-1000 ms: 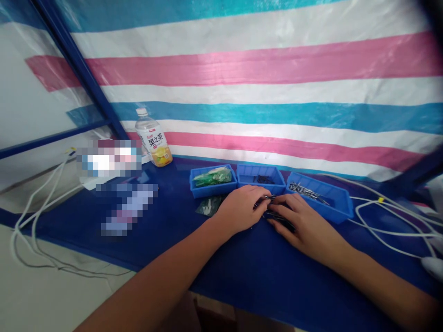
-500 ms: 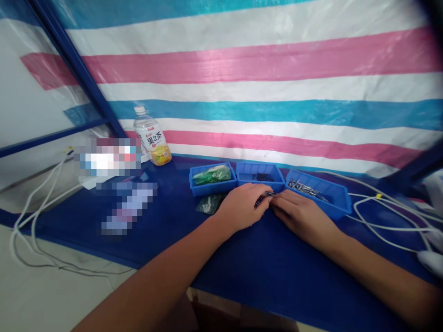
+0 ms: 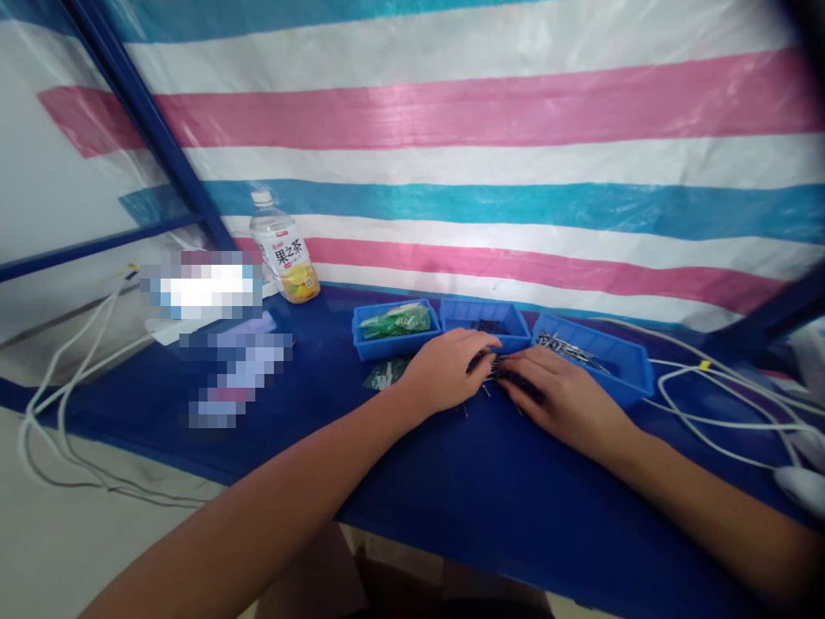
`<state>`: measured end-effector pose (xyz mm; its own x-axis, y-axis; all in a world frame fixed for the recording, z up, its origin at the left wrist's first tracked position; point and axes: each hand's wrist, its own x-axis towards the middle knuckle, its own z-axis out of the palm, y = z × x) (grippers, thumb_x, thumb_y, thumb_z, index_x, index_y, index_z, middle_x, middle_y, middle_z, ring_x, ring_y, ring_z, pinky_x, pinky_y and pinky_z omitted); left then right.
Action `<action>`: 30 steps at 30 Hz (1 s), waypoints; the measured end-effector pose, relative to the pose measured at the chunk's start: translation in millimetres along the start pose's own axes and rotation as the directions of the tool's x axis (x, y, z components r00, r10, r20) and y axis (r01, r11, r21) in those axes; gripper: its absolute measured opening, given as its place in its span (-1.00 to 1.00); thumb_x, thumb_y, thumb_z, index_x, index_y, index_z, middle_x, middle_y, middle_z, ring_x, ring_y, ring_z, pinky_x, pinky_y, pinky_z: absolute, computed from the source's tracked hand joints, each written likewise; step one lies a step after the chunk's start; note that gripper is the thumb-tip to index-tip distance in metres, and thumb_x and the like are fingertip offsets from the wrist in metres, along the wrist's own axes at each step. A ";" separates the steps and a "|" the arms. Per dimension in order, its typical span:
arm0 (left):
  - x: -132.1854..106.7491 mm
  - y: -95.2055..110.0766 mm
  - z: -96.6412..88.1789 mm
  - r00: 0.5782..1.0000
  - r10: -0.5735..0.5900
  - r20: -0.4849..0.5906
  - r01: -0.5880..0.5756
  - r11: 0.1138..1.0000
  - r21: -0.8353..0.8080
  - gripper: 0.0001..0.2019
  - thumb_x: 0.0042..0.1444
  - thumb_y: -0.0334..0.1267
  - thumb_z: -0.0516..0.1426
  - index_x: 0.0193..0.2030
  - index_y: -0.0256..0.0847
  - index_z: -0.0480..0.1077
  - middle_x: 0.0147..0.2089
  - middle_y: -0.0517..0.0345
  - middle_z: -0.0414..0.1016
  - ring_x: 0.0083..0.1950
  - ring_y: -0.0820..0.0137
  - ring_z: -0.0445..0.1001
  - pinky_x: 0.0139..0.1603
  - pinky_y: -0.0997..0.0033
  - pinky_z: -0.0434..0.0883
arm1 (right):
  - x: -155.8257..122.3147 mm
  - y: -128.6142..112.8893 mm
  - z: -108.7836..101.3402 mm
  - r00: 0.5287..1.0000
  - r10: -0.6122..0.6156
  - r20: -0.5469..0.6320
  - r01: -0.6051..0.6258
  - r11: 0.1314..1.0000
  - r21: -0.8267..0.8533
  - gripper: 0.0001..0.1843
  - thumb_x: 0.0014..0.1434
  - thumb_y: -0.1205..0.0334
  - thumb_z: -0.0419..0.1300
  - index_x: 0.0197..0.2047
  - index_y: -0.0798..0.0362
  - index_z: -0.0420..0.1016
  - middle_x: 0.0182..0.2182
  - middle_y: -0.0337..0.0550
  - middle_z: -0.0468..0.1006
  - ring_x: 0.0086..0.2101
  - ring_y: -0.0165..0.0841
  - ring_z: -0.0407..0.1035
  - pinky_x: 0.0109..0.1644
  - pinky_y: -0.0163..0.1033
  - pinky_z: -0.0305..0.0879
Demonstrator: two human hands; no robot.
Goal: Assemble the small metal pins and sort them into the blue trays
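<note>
Thin metal pins lie loosely on the blue tabletop between and under my hands; some are dark, some shiny. My left hand is curled around part of this pile, thumb and forefinger bent about the pins. From the other side my right hand touches the pile with curved fingers, its palm down. How many pins each hand holds is hidden. Just behind stand a blue bin with dark pins and a right-hand blue bin with shiny metal pins.
A left blue bin holds green plastic packets. A small clear packet lies before it, partly behind my left arm. A drink bottle stands at back left. White cables run along the right side. A striped sheet hangs behind.
The dark bundle pinched at my left fingertips has come down and loosened. Several pins now show spread on the tabletop. My hands have shifted slightly, the left thumb and forefinger wider apart.
</note>
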<state>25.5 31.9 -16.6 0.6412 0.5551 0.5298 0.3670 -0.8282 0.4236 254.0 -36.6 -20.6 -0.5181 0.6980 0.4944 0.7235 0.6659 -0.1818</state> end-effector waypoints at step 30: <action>4.9 3.5 -2.5 0.996 -0.008 0.093 0.025 0.983 -0.181 -0.77 0.38 -0.34 0.23 0.14 -0.20 0.55 0.09 0.04 0.74 0.17 0.24 0.66 0.30 0.18 0.50 | 0.6 -18.5 -6.2 0.829 0.534 -0.168 -0.275 0.650 0.709 -0.82 0.30 0.06 0.45 -0.06 -0.13 0.68 -0.09 -0.12 0.75 -0.09 -0.15 0.69 0.12 0.05 0.67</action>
<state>28.2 31.9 -10.6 0.6984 0.5520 0.4555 0.2550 -0.7866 0.5624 243.1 -50.1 -11.6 0.0329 0.8898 0.4552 0.2893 0.4275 -0.8565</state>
